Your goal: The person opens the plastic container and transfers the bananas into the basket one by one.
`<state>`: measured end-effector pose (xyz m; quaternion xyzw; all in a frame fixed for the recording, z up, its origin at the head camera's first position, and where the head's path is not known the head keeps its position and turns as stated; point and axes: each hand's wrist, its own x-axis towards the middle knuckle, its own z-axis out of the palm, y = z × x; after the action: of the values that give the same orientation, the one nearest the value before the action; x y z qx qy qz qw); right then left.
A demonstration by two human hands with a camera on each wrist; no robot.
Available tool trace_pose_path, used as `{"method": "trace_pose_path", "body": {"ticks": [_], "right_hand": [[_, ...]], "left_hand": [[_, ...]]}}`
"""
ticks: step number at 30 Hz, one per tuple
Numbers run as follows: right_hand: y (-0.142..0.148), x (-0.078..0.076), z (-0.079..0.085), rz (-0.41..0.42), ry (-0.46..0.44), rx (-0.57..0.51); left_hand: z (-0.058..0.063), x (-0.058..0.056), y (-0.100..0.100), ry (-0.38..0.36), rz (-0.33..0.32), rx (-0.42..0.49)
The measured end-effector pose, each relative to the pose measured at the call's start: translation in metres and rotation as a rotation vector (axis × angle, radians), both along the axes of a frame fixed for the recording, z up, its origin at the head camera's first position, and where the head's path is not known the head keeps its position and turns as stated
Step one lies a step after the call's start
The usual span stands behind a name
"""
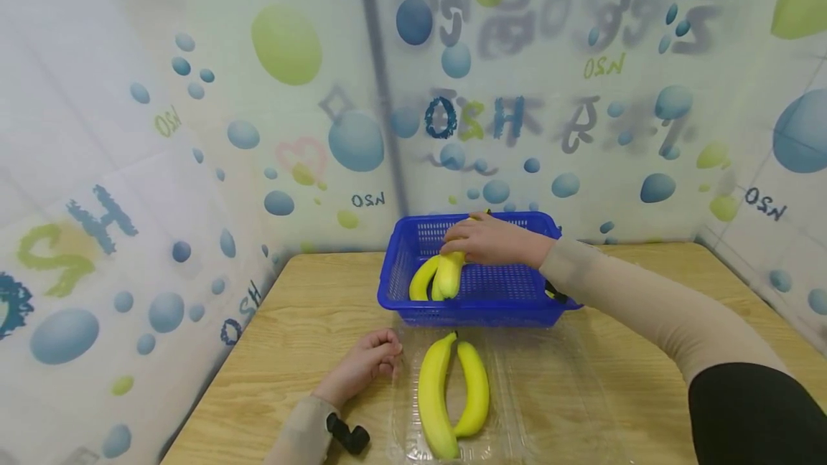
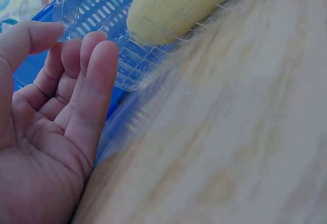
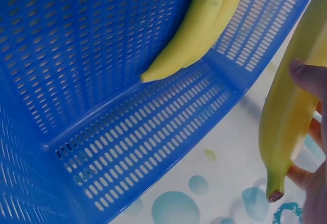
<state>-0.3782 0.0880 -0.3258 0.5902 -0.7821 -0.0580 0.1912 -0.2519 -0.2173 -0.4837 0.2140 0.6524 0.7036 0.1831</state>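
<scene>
My right hand (image 1: 481, 239) grips a yellow banana (image 3: 288, 117) over the blue basket (image 1: 478, 314). In the right wrist view, the thumb lies across the banana's near side, its stem end pointing down. Two more bananas (image 3: 196, 35) lie together against the basket's wall. My left hand (image 1: 365, 364) pinches the edge of a clear plastic container (image 2: 135, 76) between thumb and fingertips, at its far left corner. Inside that container, two bananas (image 1: 436, 397) lie side by side, their curves facing each other.
The open clear lid (image 1: 555, 393) lies flat to the right of the container on the wooden table (image 1: 310, 307). Behind the basket stands a wall (image 1: 323, 185) covering printed with bubbles; similar walls flank the table.
</scene>
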Motion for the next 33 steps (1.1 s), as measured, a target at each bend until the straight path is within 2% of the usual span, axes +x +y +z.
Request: {"method": "trace_pose_path", "body": {"ticks": [14, 23, 30, 33], "right_hand": [[-0.002, -0.024, -0.013, 0.0, 0.008, 0.017], [-0.012, -0.035, -0.022, -0.015, 0.026, 0.104], [-0.016, -0.038, -0.035, -0.014, -0.022, 0.156], [-0.017, -0.039, -0.041, -0.019, -0.014, 0.183]], "left_hand": [[0.0, 0.001, 0.001, -0.014, 0.017, -0.008], [0.001, 0.001, 0.001, -0.026, 0.016, 0.003], [0.001, 0.001, 0.002, -0.023, 0.015, 0.006], [0.001, 0.0, 0.001, -0.022, 0.019, 0.001]]}}
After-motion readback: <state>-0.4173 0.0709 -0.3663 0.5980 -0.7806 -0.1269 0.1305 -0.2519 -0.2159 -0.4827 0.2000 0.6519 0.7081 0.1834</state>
